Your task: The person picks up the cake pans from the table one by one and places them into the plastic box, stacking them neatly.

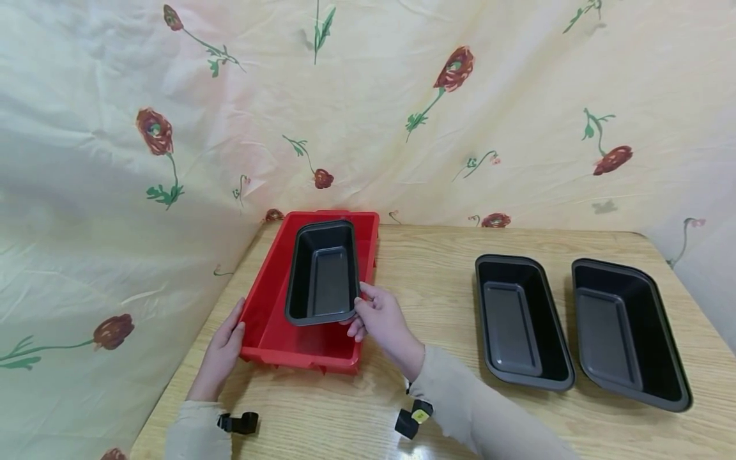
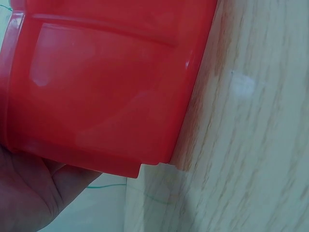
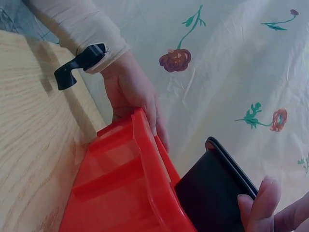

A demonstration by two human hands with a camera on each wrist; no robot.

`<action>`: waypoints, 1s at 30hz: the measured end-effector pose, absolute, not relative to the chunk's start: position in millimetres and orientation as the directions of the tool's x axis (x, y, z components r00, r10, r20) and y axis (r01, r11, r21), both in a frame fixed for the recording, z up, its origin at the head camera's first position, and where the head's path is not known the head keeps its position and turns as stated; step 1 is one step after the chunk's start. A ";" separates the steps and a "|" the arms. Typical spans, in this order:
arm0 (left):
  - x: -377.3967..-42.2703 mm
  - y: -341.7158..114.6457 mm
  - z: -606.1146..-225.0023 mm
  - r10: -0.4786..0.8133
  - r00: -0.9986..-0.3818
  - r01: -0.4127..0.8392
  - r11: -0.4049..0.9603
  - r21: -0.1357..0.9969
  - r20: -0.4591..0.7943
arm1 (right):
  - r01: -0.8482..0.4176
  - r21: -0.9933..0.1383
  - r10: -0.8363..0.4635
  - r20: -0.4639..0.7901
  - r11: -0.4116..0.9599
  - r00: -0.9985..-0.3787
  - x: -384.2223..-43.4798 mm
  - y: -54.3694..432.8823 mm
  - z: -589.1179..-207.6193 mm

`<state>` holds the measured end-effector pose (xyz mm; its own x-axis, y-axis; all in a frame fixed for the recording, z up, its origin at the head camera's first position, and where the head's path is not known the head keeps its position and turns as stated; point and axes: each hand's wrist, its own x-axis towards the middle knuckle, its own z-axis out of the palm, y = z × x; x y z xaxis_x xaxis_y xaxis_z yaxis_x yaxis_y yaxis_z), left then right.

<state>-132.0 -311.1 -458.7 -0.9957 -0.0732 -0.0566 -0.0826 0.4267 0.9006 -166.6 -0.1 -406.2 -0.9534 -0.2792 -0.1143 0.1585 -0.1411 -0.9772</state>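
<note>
One black loaf pan (image 1: 330, 275) is over the red tray (image 1: 299, 359), pinched at its near right corner by the right hand (image 1: 386, 319); I cannot tell whether it touches the tray's floor. The left hand (image 1: 222, 348) grips the tray's near left edge. Off to the right on the desk (image 1: 434, 281), a second pan (image 1: 510, 329) and a third pan (image 1: 609, 338) sit side by side.

A light wood-grain table (image 1: 431, 281) carries a red tray (image 1: 305, 359); to the tray's right, well apart from it, sits a dark loaf pan (image 1: 512, 326), with a second dark pan (image 1: 612, 338) just beyond, farther from the tray, both resting open side up.
</note>
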 end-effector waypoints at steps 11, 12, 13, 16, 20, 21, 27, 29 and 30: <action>-131.1 -310.8 -459.7 -0.051 -0.998 -0.042 0.410 0.911 -0.023 | 0.216 -0.968 -0.279 -0.174 -0.130 -0.944 -169.9 -10.7 -408.5; -131.0 -310.8 -459.6 -0.049 -0.999 -0.040 0.409 0.912 -0.022 | 0.218 -0.968 -0.277 -0.177 -0.125 -0.945 -170.0 -11.3 -408.5; -130.9 -310.8 -459.3 -0.048 -0.999 -0.040 0.407 0.912 -0.022 | 0.218 -0.968 -0.275 -0.179 -0.121 -0.945 -170.0 -11.9 -408.6; -131.1 -311.4 -458.5 -0.047 -0.999 -0.042 0.411 0.911 -0.025 | 0.223 -0.968 -0.277 -0.184 -0.118 -0.943 -170.3 -13.5 -408.7; -132.3 -312.3 -458.5 -0.048 -0.998 -0.045 0.424 0.904 -0.027 | 0.224 -0.964 -0.287 -0.176 -0.144 -0.942 -170.4 -15.7 -409.0; -132.6 -312.6 -458.8 -0.049 -0.998 -0.046 0.426 0.904 -0.028 | 0.224 -0.963 -0.287 -0.175 -0.147 -0.942 -170.5 -16.2 -409.2; -133.2 -313.0 -459.5 -0.045 -0.999 -0.034 0.424 0.905 -0.017 | 0.231 -0.965 -0.283 -0.189 -0.122 -0.940 -170.2 -17.4 -410.0; -132.8 -313.3 -459.1 -0.047 -0.999 -0.044 0.429 0.902 -0.026 | 0.239 -0.965 -0.285 -0.200 -0.109 -0.937 -170.2 -17.7 -410.8; -132.9 -313.6 -459.1 -0.051 -0.998 -0.052 0.429 0.902 -0.034 | 0.247 -0.964 -0.290 -0.208 -0.103 -0.934 -170.0 -17.5 -409.5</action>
